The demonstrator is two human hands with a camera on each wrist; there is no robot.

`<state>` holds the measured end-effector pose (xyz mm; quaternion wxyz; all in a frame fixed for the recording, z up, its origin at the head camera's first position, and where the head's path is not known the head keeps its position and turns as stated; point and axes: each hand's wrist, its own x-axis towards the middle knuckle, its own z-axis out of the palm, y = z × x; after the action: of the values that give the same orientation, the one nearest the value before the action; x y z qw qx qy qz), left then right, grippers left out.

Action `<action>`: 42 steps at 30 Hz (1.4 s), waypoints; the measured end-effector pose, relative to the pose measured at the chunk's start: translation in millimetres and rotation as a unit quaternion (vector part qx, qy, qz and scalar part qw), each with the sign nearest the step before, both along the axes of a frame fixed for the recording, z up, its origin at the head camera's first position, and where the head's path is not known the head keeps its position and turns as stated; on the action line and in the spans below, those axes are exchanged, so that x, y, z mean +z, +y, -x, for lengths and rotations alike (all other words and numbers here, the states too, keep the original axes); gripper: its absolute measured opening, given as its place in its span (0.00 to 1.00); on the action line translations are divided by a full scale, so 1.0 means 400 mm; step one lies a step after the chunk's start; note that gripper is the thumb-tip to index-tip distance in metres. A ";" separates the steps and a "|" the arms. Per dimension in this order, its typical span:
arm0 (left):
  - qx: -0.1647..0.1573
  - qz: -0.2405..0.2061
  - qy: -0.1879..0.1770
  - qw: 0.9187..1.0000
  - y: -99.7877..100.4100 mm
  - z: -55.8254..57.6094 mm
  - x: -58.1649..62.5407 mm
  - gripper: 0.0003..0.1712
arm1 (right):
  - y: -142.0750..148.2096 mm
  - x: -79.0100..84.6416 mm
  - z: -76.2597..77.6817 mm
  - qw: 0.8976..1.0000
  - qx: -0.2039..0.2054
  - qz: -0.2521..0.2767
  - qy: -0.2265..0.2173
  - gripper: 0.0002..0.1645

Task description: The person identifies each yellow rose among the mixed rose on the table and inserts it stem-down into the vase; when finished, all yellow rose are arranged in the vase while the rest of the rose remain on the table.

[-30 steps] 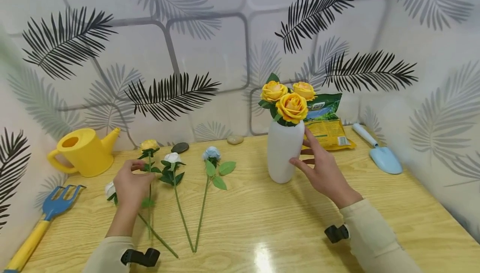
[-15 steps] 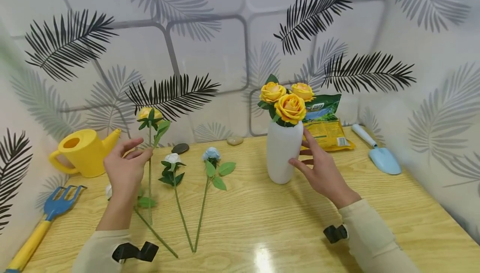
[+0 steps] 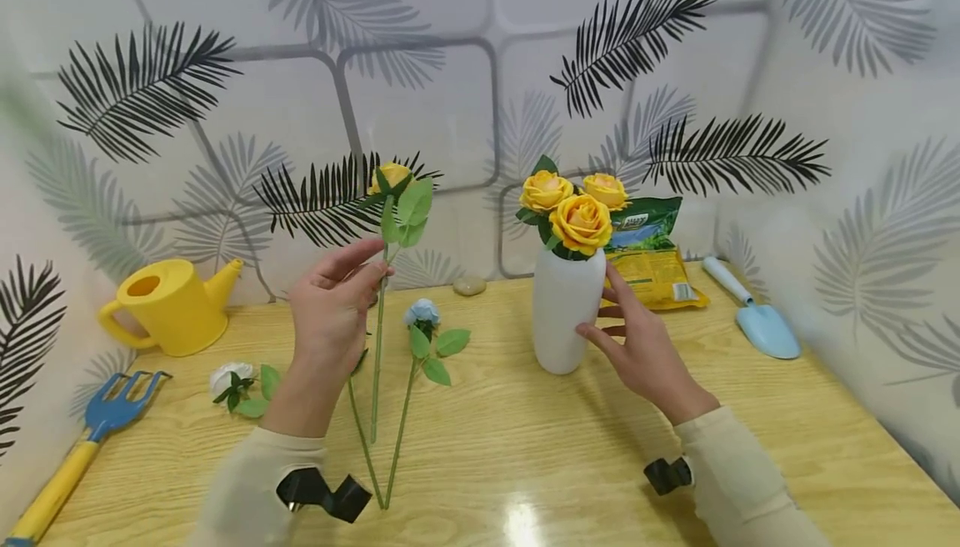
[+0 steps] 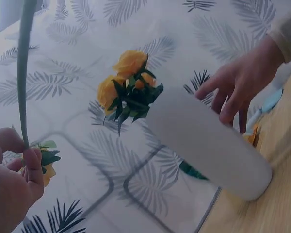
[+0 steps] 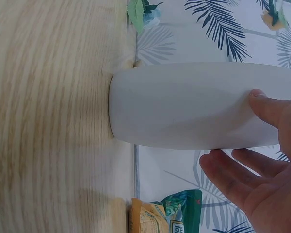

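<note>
Between thumb and fingertips, my left hand pinches the stem of a yellow rose, its bloom up and its stem hanging over the table. In the left wrist view that stem crosses the fingertips. A white vase stands upright with several yellow roses in it. My right hand holds the vase's right side, thumb on the front; the right wrist view has the thumb and fingers on opposite sides of it. A blue rose lies between the hands.
A white rose lies left of my left forearm, which covers its stem. Another flower's stem shows behind my left hand. A yellow watering can, blue hand fork, pebble, yellow-green bag and blue trowel lie around.
My left hand has lifted the yellow rose off the table and carried it up and to the right, toward the vase. The right hand stays on the vase.
</note>
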<state>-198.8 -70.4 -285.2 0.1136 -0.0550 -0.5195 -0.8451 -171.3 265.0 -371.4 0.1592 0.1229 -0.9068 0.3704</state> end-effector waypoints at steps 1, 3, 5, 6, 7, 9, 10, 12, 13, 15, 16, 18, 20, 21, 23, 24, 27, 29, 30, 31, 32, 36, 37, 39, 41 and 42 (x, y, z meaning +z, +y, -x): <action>-0.019 -0.013 -0.008 1.000 0.011 -0.001 0.001 0.18 | 0.000 0.000 0.000 1.000 0.000 0.001 0.000 0.55; -0.050 -0.032 -0.018 0.998 0.034 -0.004 0.004 0.21 | -0.001 -0.001 0.000 1.000 0.000 0.001 0.002 0.56; -0.076 -0.043 -0.019 0.996 0.058 -0.006 0.006 0.23 | -0.001 -0.001 0.000 1.000 0.001 0.001 0.003 0.56; -0.086 -0.044 -0.016 0.995 0.070 -0.006 0.007 0.23 | -0.001 -0.001 0.001 1.000 0.001 0.002 0.003 0.56; -0.094 -0.044 -0.012 0.995 0.081 -0.007 0.009 0.24 | -0.002 -0.001 0.001 1.000 0.001 0.002 0.004 0.56; -0.108 -0.046 -0.004 0.993 0.104 -0.007 0.013 0.24 | -0.001 -0.001 0.000 1.000 0.001 0.000 0.004 0.56; -0.114 -0.046 0.000 0.992 0.114 -0.007 0.016 0.24 | -0.002 -0.001 0.000 1.000 0.002 0.000 0.004 0.56; -0.122 -0.050 0.009 0.991 0.134 -0.007 0.022 0.24 | -0.002 0.000 0.002 1.000 0.003 -0.001 0.005 0.55; -0.126 -0.053 0.015 0.991 0.145 -0.006 0.025 0.25 | -0.001 -0.001 0.002 1.000 0.004 -0.001 0.005 0.55; -0.130 -0.055 0.029 0.990 0.166 -0.002 0.032 0.25 | -0.001 -0.003 0.003 1.000 0.004 -0.001 0.005 0.55; -0.133 -0.056 0.037 0.989 0.176 0.001 0.036 0.24 | 0.000 -0.003 0.004 1.000 0.005 0.000 0.006 0.55; -0.136 -0.057 0.053 0.988 0.195 0.008 0.045 0.24 | 0.000 -0.003 0.004 1.000 0.004 0.000 0.006 0.55; -0.137 -0.056 0.069 0.987 0.213 0.017 0.056 0.23 | 0.001 -0.004 0.003 1.000 0.004 -0.002 0.008 0.55; -0.137 -0.056 0.074 0.986 0.222 0.021 0.062 0.23 | 0.001 -0.004 0.003 1.000 0.004 -0.003 0.008 0.55; -0.132 -0.056 0.082 0.986 0.239 0.029 0.076 0.22 | 0.001 -0.004 0.002 1.000 0.005 -0.004 0.009 0.55; -0.126 -0.054 0.086 0.987 0.247 0.033 0.083 0.21 | 0.002 -0.005 0.002 1.000 0.005 -0.005 0.009 0.55; -0.100 -0.032 0.097 0.990 0.265 0.045 0.106 0.18 | 0.001 -0.005 0.003 1.000 0.007 -0.003 0.011 0.55; -0.080 -0.009 0.108 0.991 0.275 0.052 0.119 0.17 | 0.000 -0.005 0.004 1.000 0.008 -0.001 0.011 0.56; -0.072 0.002 0.116 0.991 0.278 0.055 0.125 0.16 | 0.000 -0.005 0.005 1.000 0.008 -0.001 0.011 0.55; -0.065 0.011 0.121 0.990 0.282 0.057 0.131 0.15 | -0.001 -0.006 0.005 1.000 0.008 -0.001 0.011 0.56; -0.060 0.016 0.125 0.990 0.285 0.059 0.136 0.15 | -0.002 -0.007 0.005 1.000 0.009 0.000 0.011 0.55; -0.049 0.011 0.143 0.988 0.298 0.067 0.154 0.15 | -0.004 -0.009 0.003 1.000 0.010 -0.002 0.015 0.55; -0.048 0.004 0.149 0.988 0.302 0.070 0.160 0.15 | -0.003 -0.009 0.003 1.000 0.011 -0.002 0.017 0.56; -0.045 -0.009 0.160 0.986 0.310 0.075 0.173 0.17 | -0.001 -0.008 0.003 1.000 0.010 -0.005 0.021 0.56; -0.047 -0.027 0.171 0.984 0.320 0.079 0.187 0.18 | 0.002 -0.006 0.002 1.000 0.008 -0.006 0.022 0.56; -0.049 -0.035 0.176 0.983 0.324 0.080 0.194 0.18 | 0.003 -0.005 0.002 1.000 0.007 -0.006 0.023 0.56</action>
<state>-231.0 59.3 -207.4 0.1637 -0.2241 -0.4582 -0.8444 -172.2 266.2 -373.3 0.1762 0.1388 -0.9044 0.3629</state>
